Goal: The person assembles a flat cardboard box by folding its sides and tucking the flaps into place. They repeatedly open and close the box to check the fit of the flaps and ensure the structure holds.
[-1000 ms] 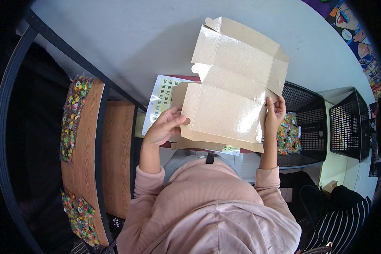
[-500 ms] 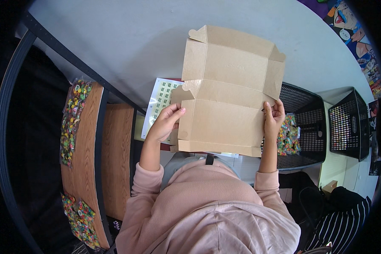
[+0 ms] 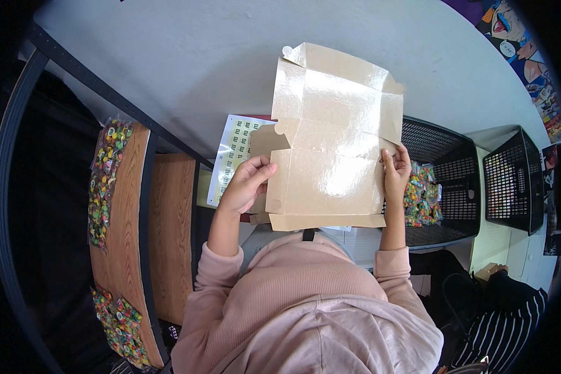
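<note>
An unfolded brown cardboard box point(image 3: 330, 134) is held up in front of me, its creased panels and side flaps spread out and its surface catching a bright glare. My left hand point(image 3: 248, 184) pinches its left edge between thumb and fingers. At the opposite edge, my right hand point(image 3: 396, 173) grips the cardboard, thumb on the face toward me. Behind the box's left side lies a white sheet of stickers point(image 3: 230, 146) with rows of small dark prints, partly covered by the cardboard and my left hand.
To the right, a black plastic basket point(image 3: 458, 181) contains bags of colourful candy point(image 3: 422, 196); another black basket point(image 3: 514, 181) stands beyond it. More candy bags point(image 3: 109, 181) lie on a wooden shelf point(image 3: 128, 218) at left, beside a dark metal frame point(image 3: 100, 78). Another person in striped clothing point(image 3: 498, 330) is at lower right.
The cardboard has tilted, its right side shifting leftward, and glare now spreads over its panels. My right hand has moved slightly left with it; both hands keep their hold.
</note>
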A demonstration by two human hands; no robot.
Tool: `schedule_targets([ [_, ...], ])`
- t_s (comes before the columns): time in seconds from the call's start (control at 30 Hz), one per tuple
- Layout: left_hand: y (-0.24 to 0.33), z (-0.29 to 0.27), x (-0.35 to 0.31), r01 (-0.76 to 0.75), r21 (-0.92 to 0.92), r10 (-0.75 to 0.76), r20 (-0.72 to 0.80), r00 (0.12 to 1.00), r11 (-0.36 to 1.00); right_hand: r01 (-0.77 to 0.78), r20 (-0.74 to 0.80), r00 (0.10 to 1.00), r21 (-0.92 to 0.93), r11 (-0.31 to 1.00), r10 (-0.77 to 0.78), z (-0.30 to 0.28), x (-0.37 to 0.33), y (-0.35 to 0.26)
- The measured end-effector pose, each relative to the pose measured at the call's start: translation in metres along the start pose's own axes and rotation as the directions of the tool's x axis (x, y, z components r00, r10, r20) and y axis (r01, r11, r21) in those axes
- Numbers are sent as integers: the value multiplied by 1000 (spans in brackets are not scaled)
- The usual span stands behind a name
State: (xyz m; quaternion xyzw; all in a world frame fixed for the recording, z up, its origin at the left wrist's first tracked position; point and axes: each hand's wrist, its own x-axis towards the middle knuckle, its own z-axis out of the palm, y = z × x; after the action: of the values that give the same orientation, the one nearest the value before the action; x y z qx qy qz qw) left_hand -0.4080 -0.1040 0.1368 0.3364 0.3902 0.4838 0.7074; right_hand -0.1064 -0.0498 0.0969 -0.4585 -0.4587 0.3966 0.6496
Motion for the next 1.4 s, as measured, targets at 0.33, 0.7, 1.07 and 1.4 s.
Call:
schedule_targets([
  [0.33,20,18,-11,-80,-80,82,25,996,994,-18,1,1000,68,998,18,16,0,-14],
  [0.7,-7,-11,-9,-262,157,294,-232,927,952,-401,308,888,153,903,342,36,-10,-64],
  [1.07,10,1,-30,-308,525,509,-296,809,794,-576,365,739,-94,812,567,30,-25,-48],
  [1.4,17,11,-39,-304,649,573,-249,781,697,-723,429,617,-21,690,660,35,-30,-47],
])
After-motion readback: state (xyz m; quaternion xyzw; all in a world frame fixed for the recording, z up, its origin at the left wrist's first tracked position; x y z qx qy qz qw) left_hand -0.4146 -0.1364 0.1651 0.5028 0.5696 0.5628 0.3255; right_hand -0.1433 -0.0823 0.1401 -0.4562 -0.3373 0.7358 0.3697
